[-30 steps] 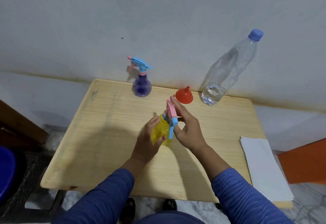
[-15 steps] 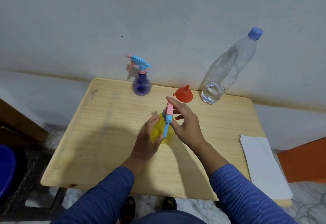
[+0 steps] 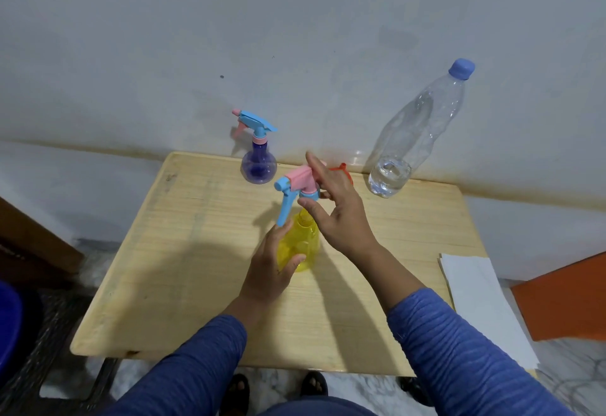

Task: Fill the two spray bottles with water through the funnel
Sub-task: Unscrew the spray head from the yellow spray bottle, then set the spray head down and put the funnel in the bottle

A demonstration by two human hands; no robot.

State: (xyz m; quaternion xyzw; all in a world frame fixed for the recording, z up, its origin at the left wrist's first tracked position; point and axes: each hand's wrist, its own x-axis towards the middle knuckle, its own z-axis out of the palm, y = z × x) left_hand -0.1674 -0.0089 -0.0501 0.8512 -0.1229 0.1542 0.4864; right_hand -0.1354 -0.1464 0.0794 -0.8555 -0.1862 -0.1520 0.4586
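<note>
A person in blue sleeves stands over a small wooden tabletop (image 3: 183, 271) set against a pale wall. Near the middle stands a yellow spray bottle (image 3: 300, 245). The left hand (image 3: 273, 268) wraps round its body from seven o'clock, fingers and thumb curled in a firm grip, likely to hold it upright while the top comes off. The right hand (image 3: 341, 215) pinches the collar of the pink-and-blue trigger head (image 3: 296, 186) between thumb and fingers, forefinger straight along its top. The head sits just above the bottle's threaded neck, which shows bare, so it appears unscrewed and lifting clear; the blue trigger lever hangs down toward the left hand. Opening the neck is what lets a funnel sit in it.

At twelve o'clock from the yellow bottle, by the wall, stands a purple spray bottle (image 3: 257, 166) with its blue-and-pink head on, untouched. The orange funnel (image 3: 342, 170) lies at one o'clock, mostly hidden behind the right hand. At two o'clock a clear water bottle (image 3: 416, 133) with a blue cap leans toward the wall, water only in its bottom part. White paper (image 3: 482, 304) lies at the tabletop's right edge, at four o'clock.

Neither spray bottle shows water yet, so filling seems not to have begun.
</note>
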